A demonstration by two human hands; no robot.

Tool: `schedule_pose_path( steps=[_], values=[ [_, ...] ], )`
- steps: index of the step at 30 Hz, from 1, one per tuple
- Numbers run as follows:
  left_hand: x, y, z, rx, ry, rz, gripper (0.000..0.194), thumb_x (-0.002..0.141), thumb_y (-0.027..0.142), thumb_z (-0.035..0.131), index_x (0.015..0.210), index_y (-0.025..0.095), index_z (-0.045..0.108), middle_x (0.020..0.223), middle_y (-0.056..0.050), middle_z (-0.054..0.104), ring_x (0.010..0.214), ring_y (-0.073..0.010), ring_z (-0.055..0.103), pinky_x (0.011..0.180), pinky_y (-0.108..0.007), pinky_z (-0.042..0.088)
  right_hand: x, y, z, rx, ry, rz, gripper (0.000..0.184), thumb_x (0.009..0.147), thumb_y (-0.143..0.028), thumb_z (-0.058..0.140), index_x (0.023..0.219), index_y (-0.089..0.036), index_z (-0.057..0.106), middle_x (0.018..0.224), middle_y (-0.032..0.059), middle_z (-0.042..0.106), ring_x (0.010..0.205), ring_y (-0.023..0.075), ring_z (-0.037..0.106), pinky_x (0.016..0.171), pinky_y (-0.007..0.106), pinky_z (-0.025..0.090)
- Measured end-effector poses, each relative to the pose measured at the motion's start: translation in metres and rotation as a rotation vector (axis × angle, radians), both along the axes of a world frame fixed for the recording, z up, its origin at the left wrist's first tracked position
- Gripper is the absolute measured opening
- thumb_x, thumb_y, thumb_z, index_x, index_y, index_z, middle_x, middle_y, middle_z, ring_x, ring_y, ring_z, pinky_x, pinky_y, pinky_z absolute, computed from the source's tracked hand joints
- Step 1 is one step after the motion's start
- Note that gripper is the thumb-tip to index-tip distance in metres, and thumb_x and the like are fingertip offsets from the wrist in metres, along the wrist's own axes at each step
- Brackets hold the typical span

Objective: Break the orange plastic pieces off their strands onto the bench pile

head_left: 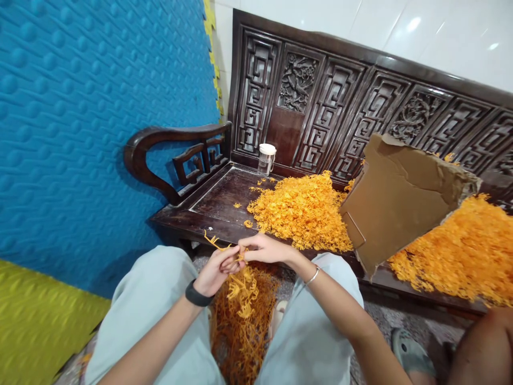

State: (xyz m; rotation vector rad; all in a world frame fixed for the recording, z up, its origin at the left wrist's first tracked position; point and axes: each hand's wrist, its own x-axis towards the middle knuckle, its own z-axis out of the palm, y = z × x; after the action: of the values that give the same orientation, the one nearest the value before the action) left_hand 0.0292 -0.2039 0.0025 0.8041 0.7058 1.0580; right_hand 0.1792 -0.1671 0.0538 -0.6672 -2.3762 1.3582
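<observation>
Two hands meeting over an orange strand, bench piled with loose pieces

Left hand (218, 267) is gripping, fingers curling closed on an orange strand (212, 239); its thin, pronged end is poking out up and to the left. Right hand (266, 249) is coming in from the other side, wrist bending, knuckles up, thumb and forefinger reaching to the left fingertips. Orange is showing at that spot; can't tell if the right fingertips are pinching it or just touching.

Both forearms are angling inward, the hands meeting above the gap between the knees, just before the bench edge. Black wristband (199, 294) is circling the left wrist; thin bangle (313, 275) is sitting on the right forearm. Pale trousers (156, 299) are flanking the work.

Right below the hands, a tangle of orange strands (236, 337) is filling the gap between the legs. Farther out, a pile of orange pieces (300, 211) is lying on the dark carved bench (218, 195), a lidded cup (266, 159) standing behind it. To the right, a cardboard piece (401, 198) is leaning between that pile and a second orange pile (460, 256). Lower right, another person's knee (483, 347) is showing.
</observation>
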Motion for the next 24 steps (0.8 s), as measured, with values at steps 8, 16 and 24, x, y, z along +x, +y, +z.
schedule_pose_path(
  steps=[8, 16, 24],
  values=[
    [-0.0034, 0.0008, -0.0024, -0.011, -0.052, 0.069, 0.058, 0.058, 0.032, 0.067, 0.031, 0.019, 0.017, 0.029, 0.008, 0.02, 0.031, -0.0047, 0.027, 0.039, -0.022, 0.028, -0.0046, -0.0034, -0.0006, -0.212, 0.096, 0.054, 0.015, 0.079, -0.015, 0.044, 0.069, -0.013, 0.055, 0.072, 0.0005, 0.06, 0.072, 0.0101, 0.054, 0.073, 0.024, 0.042],
    [-0.0029, 0.0012, -0.0019, -0.094, -0.158, 0.04, 0.058, 0.063, 0.025, 0.058, 0.038, 0.018, 0.006, 0.029, 0.008, 0.015, 0.029, -0.0029, 0.021, 0.037, -0.019, 0.028, -0.006, -0.0017, -0.0064, -0.258, 0.137, 0.048, 0.013, 0.075, -0.01, 0.044, 0.068, -0.012, 0.054, 0.069, 0.0001, 0.057, 0.068, 0.0088, 0.051, 0.07, 0.022, 0.04],
    [-0.0025, -0.0022, -0.0027, -0.157, -0.259, 0.038, 0.053, 0.065, 0.02, 0.051, 0.041, 0.017, 0.003, 0.029, 0.008, 0.012, 0.028, -0.0029, 0.019, 0.039, -0.018, 0.032, -0.007, -0.0012, -0.0065, -0.348, 0.185, 0.057, 0.011, 0.072, -0.009, 0.043, 0.065, -0.011, 0.052, 0.065, 0.0002, 0.056, 0.063, 0.0086, 0.05, 0.065, 0.022, 0.039]
  ],
)
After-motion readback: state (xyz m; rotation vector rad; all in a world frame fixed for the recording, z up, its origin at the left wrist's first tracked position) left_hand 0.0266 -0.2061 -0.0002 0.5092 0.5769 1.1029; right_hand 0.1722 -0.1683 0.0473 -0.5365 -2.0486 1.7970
